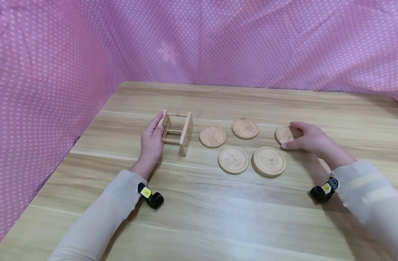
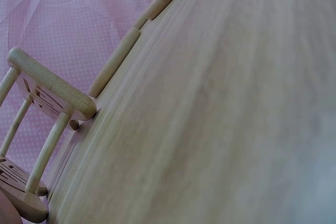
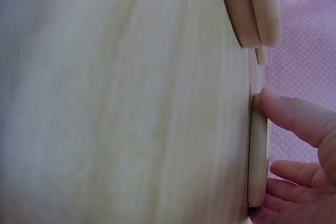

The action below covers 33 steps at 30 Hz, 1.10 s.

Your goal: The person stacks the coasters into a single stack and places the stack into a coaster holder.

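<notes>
On the left in the head view my left hand (image 1: 152, 139) holds the left side panel of a small wooden coaster rack (image 1: 186, 134), which stands on the table. Only part of the rack (image 2: 50, 85) enters the left wrist view. To the right, my right hand (image 1: 311, 139) spans a round wooden coaster (image 1: 285, 134) that lies flat. In the right wrist view the thumb meets one edge of this coaster (image 3: 258, 150) and the fingers sit at the opposite edge. Its engraved face is partly covered by the hand.
Between the hands lie more engraved coasters: a left one (image 1: 212, 136), a back one (image 1: 245, 128), a front one (image 1: 233, 160) and a thicker pair, stacked (image 1: 269, 161). They rest on a wood-grain table (image 1: 199, 214). A pink dotted cloth (image 1: 199, 43) hangs behind it.
</notes>
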Tool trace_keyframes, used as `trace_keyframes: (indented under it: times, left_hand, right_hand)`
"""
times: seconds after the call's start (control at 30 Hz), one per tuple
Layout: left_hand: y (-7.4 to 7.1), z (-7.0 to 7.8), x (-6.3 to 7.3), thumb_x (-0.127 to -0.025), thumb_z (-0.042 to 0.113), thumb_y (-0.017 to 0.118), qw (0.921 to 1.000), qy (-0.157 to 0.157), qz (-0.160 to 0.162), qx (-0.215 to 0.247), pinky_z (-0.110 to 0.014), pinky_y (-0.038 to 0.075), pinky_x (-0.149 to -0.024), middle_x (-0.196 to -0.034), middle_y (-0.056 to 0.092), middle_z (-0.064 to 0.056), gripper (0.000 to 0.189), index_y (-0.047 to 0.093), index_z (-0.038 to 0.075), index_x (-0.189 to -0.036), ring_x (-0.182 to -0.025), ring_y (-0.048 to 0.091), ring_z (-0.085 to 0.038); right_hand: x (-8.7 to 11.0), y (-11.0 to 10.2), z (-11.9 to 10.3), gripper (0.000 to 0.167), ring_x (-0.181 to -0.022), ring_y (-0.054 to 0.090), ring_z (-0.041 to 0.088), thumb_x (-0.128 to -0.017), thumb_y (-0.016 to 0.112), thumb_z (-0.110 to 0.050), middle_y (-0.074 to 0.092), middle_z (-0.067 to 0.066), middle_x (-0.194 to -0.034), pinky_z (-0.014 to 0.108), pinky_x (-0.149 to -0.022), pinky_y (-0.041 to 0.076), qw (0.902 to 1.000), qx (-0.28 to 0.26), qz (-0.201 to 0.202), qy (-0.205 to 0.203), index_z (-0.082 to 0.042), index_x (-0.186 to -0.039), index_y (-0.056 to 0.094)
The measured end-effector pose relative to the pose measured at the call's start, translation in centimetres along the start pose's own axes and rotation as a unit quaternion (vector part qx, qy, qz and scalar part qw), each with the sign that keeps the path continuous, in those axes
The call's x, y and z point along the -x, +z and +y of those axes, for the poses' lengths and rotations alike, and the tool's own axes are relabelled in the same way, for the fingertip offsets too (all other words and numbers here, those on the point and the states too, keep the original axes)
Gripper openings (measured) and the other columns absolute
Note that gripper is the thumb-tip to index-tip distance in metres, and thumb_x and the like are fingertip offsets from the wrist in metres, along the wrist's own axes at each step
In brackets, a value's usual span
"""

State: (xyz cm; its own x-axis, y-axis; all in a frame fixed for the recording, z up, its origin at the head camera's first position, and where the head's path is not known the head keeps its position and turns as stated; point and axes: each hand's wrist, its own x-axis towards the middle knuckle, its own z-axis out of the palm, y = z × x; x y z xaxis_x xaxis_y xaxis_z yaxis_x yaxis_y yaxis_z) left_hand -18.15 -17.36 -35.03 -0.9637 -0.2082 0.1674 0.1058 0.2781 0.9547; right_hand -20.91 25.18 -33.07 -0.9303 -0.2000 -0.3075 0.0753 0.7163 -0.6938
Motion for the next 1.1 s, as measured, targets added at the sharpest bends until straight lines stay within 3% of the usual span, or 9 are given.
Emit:
trace_keyframes:
  times: [0.2,0.43,1.1]
  left_hand:
    - [0.02,-0.10,-0.07,-0.098,0.008,0.035,1.0000,0.004,0.006,0.005,-0.025,0.026,-0.111,-0.145,0.038,0.002,0.043,0.041,0.012,-0.140,-0.134,0.032,-0.011]
    - [0.00,-0.21,-0.05,-0.098,0.008,0.036,0.9998,0.006,0.010,0.015,-0.025,0.029,-0.110,-0.145,0.039,0.000,0.042,0.043,0.013,-0.139,-0.133,0.034,-0.012]
    - [0.06,-0.28,-0.01,-0.097,0.007,0.036,0.9998,0.015,0.004,0.012,-0.023,0.026,-0.111,-0.144,0.040,0.001,0.042,0.042,0.010,-0.139,-0.133,0.033,-0.010]
  right_hand:
    - [-0.20,0.09,0.03,0.107,-0.137,0.004,0.044,-0.072,0.079,-0.026,0.007,0.032,-0.149,0.055,-0.113,0.008,1.0000,0.008,0.000,0.001,0.004,-0.146,0.008]
    - [-0.28,-0.12,-0.14,0.112,-0.136,0.006,0.046,-0.068,0.080,-0.038,0.009,0.032,-0.148,0.057,-0.111,0.009,0.9993,0.036,0.006,-0.002,0.004,-0.146,0.012]
    - [-0.02,-0.10,-0.13,0.110,-0.132,0.017,0.050,-0.065,0.079,-0.047,0.021,0.036,-0.143,0.059,-0.108,0.018,0.9948,0.097,0.029,0.005,0.006,-0.143,0.022]
